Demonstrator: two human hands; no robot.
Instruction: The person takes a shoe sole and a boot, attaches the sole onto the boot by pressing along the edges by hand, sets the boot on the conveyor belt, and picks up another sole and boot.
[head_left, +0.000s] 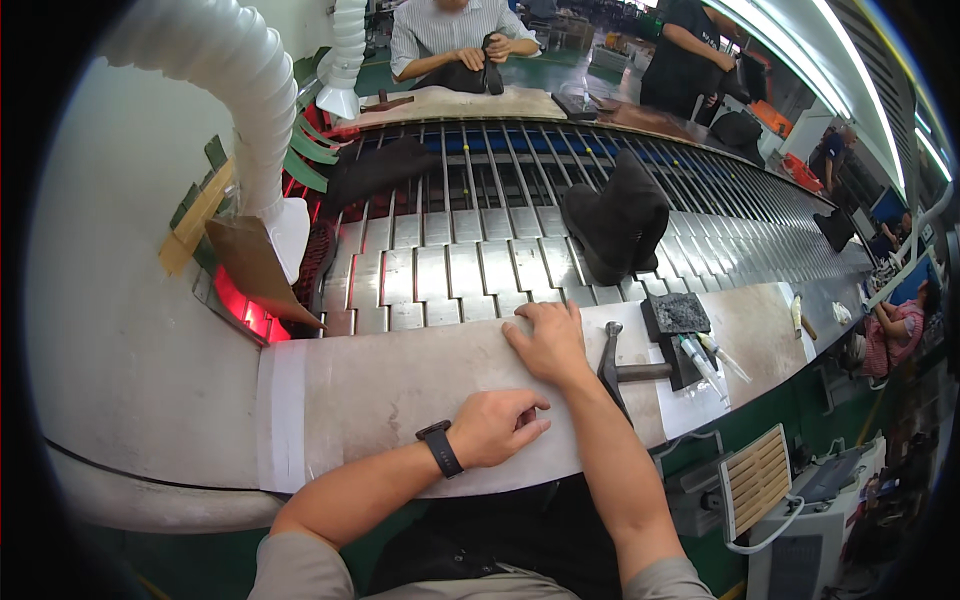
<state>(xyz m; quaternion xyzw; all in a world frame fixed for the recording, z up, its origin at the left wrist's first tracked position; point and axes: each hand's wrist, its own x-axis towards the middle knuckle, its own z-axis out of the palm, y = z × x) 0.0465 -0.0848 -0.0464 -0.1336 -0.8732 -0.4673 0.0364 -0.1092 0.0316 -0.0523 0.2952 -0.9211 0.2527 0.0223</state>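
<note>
My left hand (497, 428), a dark watch (440, 447) on its wrist, hovers over or rests on the pale worktop (400, 385). Its fingers are loosely bent, thumb apart, with nothing between them. My right hand (548, 342) lies on the worktop's far edge beside the conveyor, fingers spread and holding nothing. Just right of that forearm is a hammer (612, 352) with a dark handle, partly hidden by the arm. Beyond my right hand, dark boots (615, 215) stand upright on the metal conveyor slats (500, 268). Another dark boot (385, 168) lies on its side farther left.
A black holder (675, 318) stands at the right, with syringes (708, 365) beside it. At the left, a white flexible duct (225, 70) hangs near a red-lit opening (245, 305). Across the conveyor, a person (460, 40) handles a dark boot; other people are farther right.
</note>
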